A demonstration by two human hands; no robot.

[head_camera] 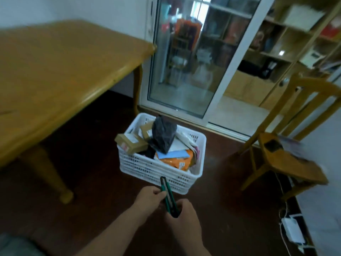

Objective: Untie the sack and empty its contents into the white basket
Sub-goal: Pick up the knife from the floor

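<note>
- The white basket (147, 168) sits on the floor at frame centre, heaped with parcels; a dark sack (163, 134) lies on top.
- Your left hand (149, 199) and right hand (184, 218), at lower centre, each have their grip clamped on a green utility knife (168, 195).

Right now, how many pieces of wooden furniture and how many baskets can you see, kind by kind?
Tables: 1, the wooden table on the left.
Chairs: 1, the wooden chair on the right.
Baskets: 1, the white basket on the floor, full of packages.
Total: 3
</note>
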